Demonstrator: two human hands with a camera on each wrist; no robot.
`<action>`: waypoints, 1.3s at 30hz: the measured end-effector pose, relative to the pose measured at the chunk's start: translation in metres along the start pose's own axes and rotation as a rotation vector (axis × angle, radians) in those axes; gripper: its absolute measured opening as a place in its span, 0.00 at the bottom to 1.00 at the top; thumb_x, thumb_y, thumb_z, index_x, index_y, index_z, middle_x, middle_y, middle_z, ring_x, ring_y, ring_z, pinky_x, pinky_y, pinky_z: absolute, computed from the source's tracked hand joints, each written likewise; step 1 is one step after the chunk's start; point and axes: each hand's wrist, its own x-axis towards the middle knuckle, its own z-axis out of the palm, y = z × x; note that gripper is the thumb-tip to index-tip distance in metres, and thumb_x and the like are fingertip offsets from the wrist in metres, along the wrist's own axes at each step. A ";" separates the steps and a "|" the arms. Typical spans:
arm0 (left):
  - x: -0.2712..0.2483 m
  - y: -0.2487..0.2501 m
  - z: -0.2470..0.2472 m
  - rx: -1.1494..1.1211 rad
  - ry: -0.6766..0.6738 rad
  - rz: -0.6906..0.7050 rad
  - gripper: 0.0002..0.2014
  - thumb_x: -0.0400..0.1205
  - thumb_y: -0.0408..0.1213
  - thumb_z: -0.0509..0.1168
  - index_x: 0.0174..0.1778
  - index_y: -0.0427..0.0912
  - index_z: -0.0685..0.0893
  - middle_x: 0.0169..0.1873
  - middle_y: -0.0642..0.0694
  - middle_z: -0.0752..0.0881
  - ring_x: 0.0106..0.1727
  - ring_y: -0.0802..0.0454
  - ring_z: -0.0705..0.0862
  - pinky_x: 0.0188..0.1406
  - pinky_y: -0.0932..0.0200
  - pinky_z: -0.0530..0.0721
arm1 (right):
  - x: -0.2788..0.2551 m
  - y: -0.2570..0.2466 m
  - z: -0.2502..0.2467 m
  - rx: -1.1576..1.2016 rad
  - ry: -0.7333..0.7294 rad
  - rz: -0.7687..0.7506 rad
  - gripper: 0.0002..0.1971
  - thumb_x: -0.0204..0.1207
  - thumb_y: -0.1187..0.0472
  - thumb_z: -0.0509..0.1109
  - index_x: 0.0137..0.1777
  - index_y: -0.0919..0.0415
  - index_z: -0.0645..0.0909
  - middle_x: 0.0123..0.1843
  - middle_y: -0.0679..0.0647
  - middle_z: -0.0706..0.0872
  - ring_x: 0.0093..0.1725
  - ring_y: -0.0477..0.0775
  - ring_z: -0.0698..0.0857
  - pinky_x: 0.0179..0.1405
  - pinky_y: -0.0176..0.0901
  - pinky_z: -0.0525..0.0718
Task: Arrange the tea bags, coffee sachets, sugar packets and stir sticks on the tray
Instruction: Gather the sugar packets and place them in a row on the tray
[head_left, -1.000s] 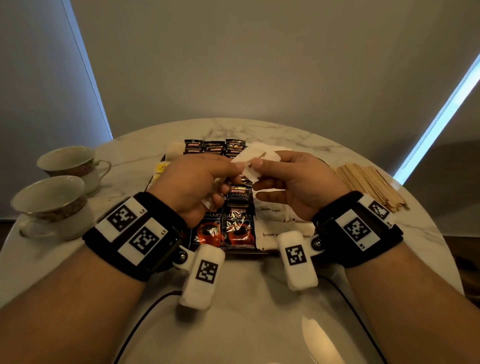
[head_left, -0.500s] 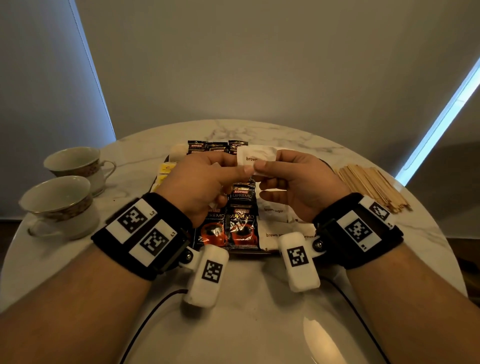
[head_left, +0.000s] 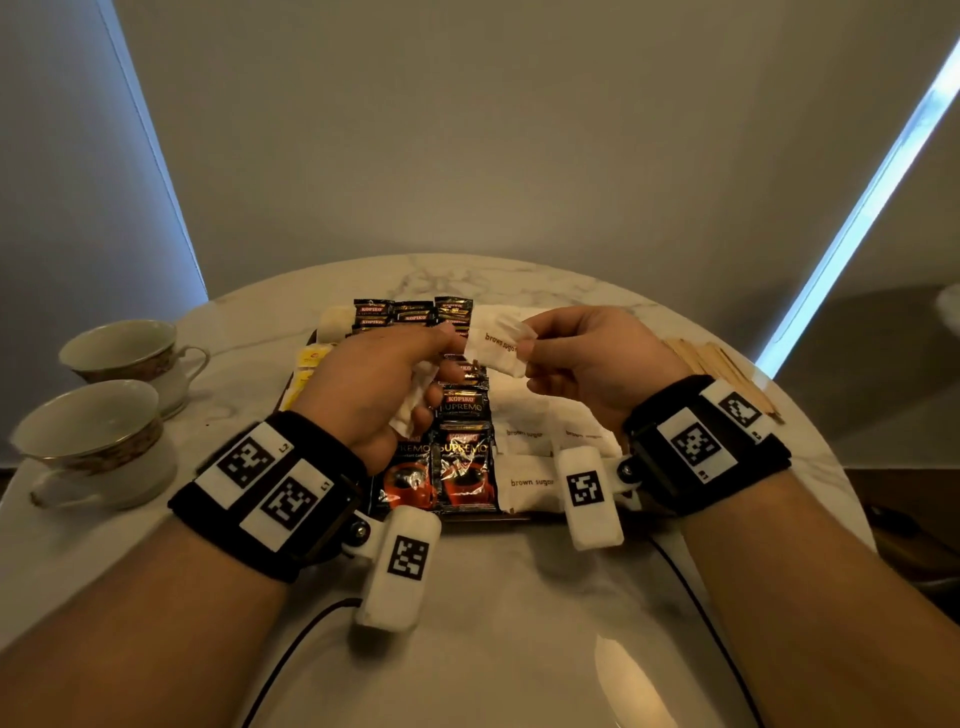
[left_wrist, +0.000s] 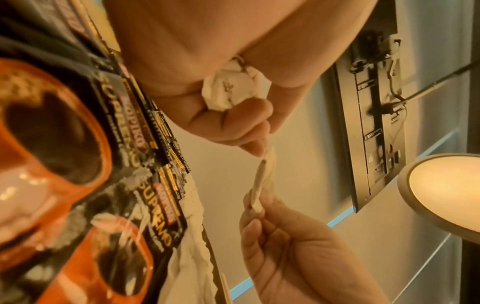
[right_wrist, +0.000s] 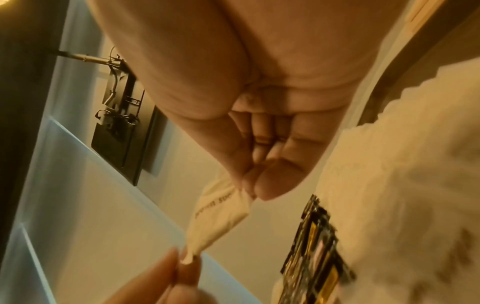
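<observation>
A white brown sugar packet (head_left: 493, 345) hangs above the tray (head_left: 311, 338), stretched between both hands. My left hand (head_left: 457, 343) pinches its left end, and my right hand (head_left: 524, 348) pinches its right end. The left wrist view shows this packet (left_wrist: 262, 181) edge-on and another crumpled white packet (left_wrist: 231, 90) held in the left palm. In the right wrist view the packet (right_wrist: 218, 216) runs from my right fingertips down to the left fingers (right_wrist: 182, 267). Coffee sachets (head_left: 462, 467), sugar packets (head_left: 524, 483) and yellow tea bags (head_left: 309, 364) lie on the tray. Stir sticks (head_left: 717, 364) lie on the table to its right.
Two teacups (head_left: 111, 353) (head_left: 88, 441) stand at the left of the round marble table (head_left: 519, 597). Small dark sachets (head_left: 410, 312) line the tray's far end. A cable (head_left: 291, 654) runs over the near part of the table.
The packet, tilted up a second ago, now lies level between the hands. My hands have drawn slightly apart, so more of the packet shows.
</observation>
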 end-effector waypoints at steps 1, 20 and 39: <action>0.000 0.001 0.000 -0.019 -0.002 -0.014 0.11 0.88 0.44 0.68 0.50 0.41 0.91 0.31 0.49 0.87 0.24 0.58 0.77 0.16 0.65 0.71 | 0.003 -0.002 -0.004 -0.016 0.024 0.039 0.07 0.77 0.75 0.75 0.54 0.70 0.89 0.42 0.62 0.89 0.35 0.52 0.86 0.42 0.46 0.92; -0.002 0.011 -0.004 -0.100 0.020 -0.027 0.06 0.83 0.37 0.73 0.50 0.38 0.91 0.30 0.47 0.86 0.25 0.55 0.76 0.16 0.64 0.72 | 0.029 0.003 -0.014 -0.435 0.051 0.372 0.09 0.78 0.76 0.73 0.56 0.71 0.88 0.50 0.71 0.90 0.40 0.57 0.85 0.42 0.46 0.86; -0.001 0.006 0.002 -0.280 -0.098 0.114 0.38 0.73 0.06 0.44 0.74 0.38 0.76 0.65 0.37 0.89 0.66 0.39 0.90 0.66 0.41 0.88 | 0.003 -0.015 0.019 -0.223 -0.194 0.105 0.15 0.78 0.51 0.77 0.53 0.63 0.91 0.44 0.55 0.90 0.39 0.50 0.85 0.37 0.41 0.80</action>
